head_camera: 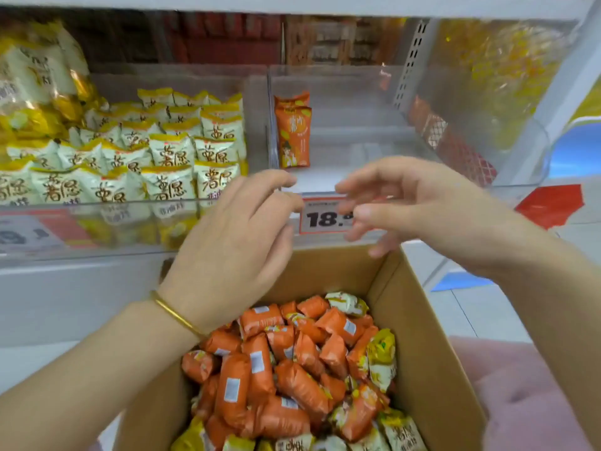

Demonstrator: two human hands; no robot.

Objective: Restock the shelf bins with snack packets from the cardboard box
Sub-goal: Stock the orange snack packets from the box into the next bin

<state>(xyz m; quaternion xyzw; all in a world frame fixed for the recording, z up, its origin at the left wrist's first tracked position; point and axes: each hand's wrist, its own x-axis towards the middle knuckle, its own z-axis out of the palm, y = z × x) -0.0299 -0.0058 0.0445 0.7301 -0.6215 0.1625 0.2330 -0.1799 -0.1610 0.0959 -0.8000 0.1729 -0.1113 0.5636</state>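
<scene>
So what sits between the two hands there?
In the head view, a price label reading 18-something shows between the left hand and right hand, below the clear bin.

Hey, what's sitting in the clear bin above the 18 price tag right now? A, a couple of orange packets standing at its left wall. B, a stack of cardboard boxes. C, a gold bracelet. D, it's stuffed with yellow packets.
A: in the clear bin a couple of orange packets stand upright against its left wall; the yellow packets fill the neighbouring bin to the left.
</scene>
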